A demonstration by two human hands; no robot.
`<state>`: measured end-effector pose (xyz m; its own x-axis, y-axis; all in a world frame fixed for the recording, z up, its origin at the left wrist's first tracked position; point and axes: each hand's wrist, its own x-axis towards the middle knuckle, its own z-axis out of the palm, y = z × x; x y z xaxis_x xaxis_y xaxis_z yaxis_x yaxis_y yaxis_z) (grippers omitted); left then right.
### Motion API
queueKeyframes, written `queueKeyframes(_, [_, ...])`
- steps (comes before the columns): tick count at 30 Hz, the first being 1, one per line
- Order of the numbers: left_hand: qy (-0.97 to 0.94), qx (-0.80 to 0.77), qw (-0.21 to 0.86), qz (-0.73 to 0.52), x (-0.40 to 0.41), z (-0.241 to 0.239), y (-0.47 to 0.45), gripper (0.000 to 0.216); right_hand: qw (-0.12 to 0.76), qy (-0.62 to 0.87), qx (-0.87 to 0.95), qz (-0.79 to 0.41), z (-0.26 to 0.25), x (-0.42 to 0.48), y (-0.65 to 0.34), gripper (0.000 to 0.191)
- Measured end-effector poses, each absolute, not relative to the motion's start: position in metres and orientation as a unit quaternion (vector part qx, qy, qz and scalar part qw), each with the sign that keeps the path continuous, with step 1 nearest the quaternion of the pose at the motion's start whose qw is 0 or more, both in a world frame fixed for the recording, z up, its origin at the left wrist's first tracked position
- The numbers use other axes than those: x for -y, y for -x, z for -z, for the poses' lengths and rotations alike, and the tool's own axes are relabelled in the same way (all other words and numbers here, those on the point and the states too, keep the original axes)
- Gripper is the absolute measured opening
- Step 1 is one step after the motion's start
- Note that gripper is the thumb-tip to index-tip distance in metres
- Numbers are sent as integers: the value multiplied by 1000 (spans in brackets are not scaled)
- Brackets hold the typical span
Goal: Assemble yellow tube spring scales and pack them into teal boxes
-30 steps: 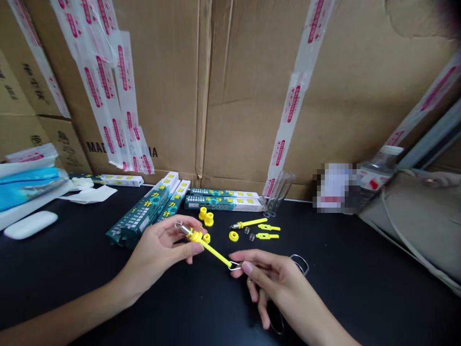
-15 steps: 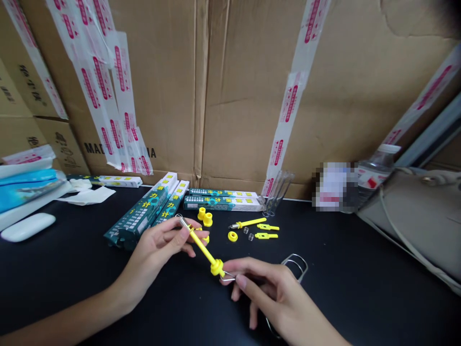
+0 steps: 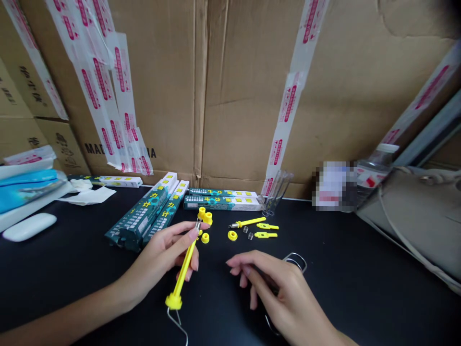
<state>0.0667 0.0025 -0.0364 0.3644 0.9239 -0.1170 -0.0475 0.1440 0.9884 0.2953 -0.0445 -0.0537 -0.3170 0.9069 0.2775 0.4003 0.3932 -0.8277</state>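
My left hand pinches a yellow spring scale rod near its metal top end, between thumb and fingers. The rod slants down toward me, with a yellow cap at its lower end and a bent wire hook hanging from it. My right hand is apart from the rod, its fingers curled and the thumb against the index finger. Bent wire loops show behind and below this hand; whether it grips them is hidden. Yellow caps lie just beyond my left fingertips.
Another yellow rod, two flat yellow pieces, small springs and a yellow ring lie beyond my hands. Printed boxes, clear tubes, a bottle and a grey bag stand around, before a cardboard wall.
My right hand has let go of the wire hook. My left hand has swung the rod's lower end left and toward me, and moved slightly right.
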Motion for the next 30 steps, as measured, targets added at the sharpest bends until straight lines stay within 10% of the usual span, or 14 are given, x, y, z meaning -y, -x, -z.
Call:
queueKeyframes(12, [-562,-409,594,-404,-9,48,-67,41,420,485,767,-11,49,12,-334,27])
queueKeyframes(30, [-648,-417,515,-375,1,45,-67,29,328,570,754,2,59,0,-332,13])
